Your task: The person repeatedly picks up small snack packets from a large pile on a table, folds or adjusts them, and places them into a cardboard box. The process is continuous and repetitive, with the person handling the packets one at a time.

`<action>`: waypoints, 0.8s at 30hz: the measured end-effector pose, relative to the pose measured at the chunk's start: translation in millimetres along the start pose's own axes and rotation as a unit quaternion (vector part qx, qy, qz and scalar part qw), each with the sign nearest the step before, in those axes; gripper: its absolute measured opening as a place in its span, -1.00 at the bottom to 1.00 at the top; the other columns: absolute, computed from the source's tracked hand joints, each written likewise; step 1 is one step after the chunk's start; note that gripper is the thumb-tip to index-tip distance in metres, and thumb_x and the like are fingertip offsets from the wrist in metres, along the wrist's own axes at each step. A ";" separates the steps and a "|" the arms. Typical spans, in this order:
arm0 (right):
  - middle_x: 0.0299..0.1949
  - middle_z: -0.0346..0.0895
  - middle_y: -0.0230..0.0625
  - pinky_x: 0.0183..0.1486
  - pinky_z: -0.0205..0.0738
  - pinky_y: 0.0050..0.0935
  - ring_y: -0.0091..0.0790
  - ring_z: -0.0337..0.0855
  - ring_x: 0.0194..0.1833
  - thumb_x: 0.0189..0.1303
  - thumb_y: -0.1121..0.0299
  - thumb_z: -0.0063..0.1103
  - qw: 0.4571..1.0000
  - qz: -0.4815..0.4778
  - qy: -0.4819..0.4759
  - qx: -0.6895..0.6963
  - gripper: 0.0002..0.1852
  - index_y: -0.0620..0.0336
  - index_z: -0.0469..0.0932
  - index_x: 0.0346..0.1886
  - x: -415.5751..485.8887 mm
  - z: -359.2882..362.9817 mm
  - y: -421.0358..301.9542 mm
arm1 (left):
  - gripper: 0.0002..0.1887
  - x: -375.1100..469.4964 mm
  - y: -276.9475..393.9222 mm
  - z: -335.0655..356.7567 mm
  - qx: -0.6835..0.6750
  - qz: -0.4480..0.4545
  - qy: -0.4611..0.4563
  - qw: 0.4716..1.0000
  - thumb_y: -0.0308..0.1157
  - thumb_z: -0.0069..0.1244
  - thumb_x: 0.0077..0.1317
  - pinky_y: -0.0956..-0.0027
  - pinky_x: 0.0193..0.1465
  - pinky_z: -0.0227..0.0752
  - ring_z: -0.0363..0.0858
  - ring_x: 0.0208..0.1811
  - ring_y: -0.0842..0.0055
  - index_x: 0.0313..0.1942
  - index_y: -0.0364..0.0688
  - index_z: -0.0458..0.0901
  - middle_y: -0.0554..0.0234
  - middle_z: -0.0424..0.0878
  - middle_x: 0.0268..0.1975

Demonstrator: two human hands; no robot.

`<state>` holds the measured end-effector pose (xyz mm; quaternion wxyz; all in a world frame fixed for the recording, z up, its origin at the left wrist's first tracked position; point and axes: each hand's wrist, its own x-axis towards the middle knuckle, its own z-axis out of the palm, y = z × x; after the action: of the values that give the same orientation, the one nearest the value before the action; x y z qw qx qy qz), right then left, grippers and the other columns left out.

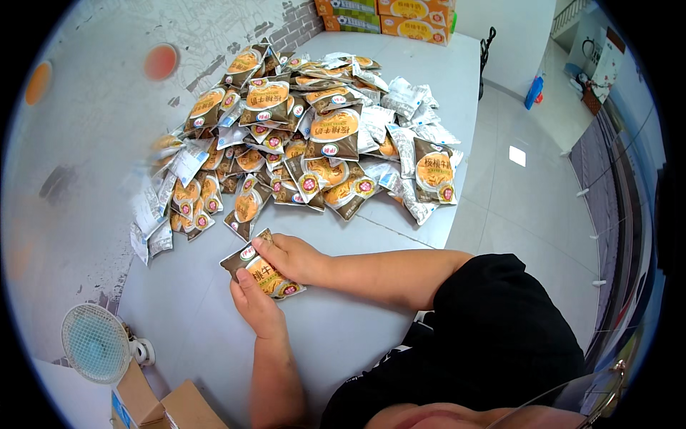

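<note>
My left hand [257, 305] grips the near left side of a brown and orange printed milk pouch [268, 276], its thumb on the front. My right hand [295, 260] holds the same pouch from the far right side, its thumb near the upper corner. The pouch is tilted, and its printed front faces up. Beyond the hands lies a large heap of similar pouches [335, 131], some with brown fronts up and others with white printed backs up. One pouch [247, 206] lies at the heap's near edge, close to my hands. The fingers under the held pouch are hidden.
Orange and green printed cartons [415, 27] are stacked at the table's far end. A small fan [96, 343] with a round guard and an open cardboard box [190, 407] are at the lower left. A wall runs along the left; the grey table [343, 332] ends at the right above a tiled floor.
</note>
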<state>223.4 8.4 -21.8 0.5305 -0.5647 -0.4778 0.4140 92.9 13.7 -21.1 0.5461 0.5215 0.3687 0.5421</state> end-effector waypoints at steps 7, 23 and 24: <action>-0.33 0.61 0.06 -0.17 0.49 -0.17 -0.04 0.64 -0.28 0.32 -0.26 -0.02 0.997 0.050 -0.047 0.047 -0.29 0.42 0.51 -0.24 -8.9 5.1 -6.6 | -0.48 6.3 4.1 3.3 -0.111 -0.020 0.046 0.993 0.02 -0.31 0.54 0.32 0.07 0.47 0.58 0.01 0.41 0.09 -0.33 0.38 0.09 0.56 0.02; -0.23 0.65 -0.03 -0.09 0.51 -0.22 -0.07 0.67 -0.21 0.26 0.05 0.23 0.985 -0.078 -0.133 -0.073 -0.56 0.30 0.56 -0.10 -12.3 4.7 -3.2 | -0.69 31.5 19.2 -21.1 -0.112 -0.108 -0.005 0.988 -0.15 -0.14 0.50 0.37 -0.10 0.47 0.58 -0.13 0.50 -0.07 -0.24 0.46 0.22 0.56 -0.14; -0.22 0.65 -0.02 -0.09 0.51 -0.21 -0.05 0.66 -0.20 0.28 0.06 0.22 0.982 -0.097 -0.150 -0.064 -0.58 0.29 0.56 -0.10 -15.5 6.0 -5.3 | -0.70 32.5 18.4 -23.2 -0.112 -0.125 -0.006 0.986 -0.15 -0.13 0.50 0.39 -0.12 0.47 0.58 -0.15 0.51 -0.10 -0.23 0.48 0.23 0.56 -0.17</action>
<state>213.9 -5.7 -17.7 0.4535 -0.4798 -0.6298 0.4092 71.2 46.9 -2.2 0.6666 0.4106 0.3646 0.5041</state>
